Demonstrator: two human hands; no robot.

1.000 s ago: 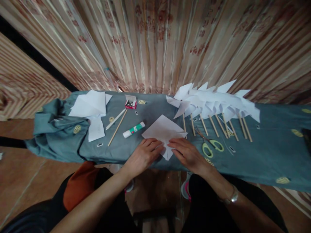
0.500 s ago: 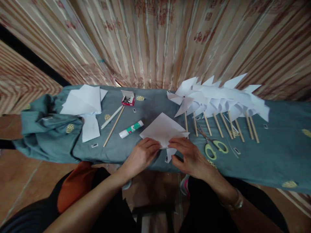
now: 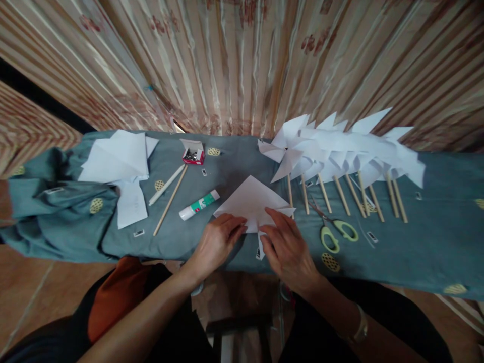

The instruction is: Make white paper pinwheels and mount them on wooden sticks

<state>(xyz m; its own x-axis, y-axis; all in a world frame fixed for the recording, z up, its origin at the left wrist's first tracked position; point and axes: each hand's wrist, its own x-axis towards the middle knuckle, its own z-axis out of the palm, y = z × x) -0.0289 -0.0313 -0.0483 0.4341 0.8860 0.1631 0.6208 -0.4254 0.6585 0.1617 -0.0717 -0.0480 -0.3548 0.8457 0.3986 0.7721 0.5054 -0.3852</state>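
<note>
In the middle of the cloth lies a white sheet of paper (image 3: 249,199), partly cut, with its far corner pointing away from me and a loose flap (image 3: 260,246) hanging at the near side. My left hand (image 3: 219,237) pinches the sheet's near left edge between thumb and fingers. My right hand (image 3: 285,242) has its fingers bent around the near right part, index finger on top of the paper and thumb by the flap. To the left of the sheet lies a glue stick (image 3: 199,204); to the right, scissors (image 3: 335,232) with light green handles.
Paper pinwheels (image 3: 340,146) on wooden sticks lie in an overlapping row at the right. At the left are a paper stack (image 3: 115,159), a white stick-like pen (image 3: 166,185), a wooden stick (image 3: 170,201) and a small red box (image 3: 193,153) of metal pieces. A curtain (image 3: 234,65) hangs behind.
My right hand has turned, its index finger shifting farther up onto the paper and its thumb moving in near the flap. My left hand keeps its pinch. The whole view has shifted slightly.
</note>
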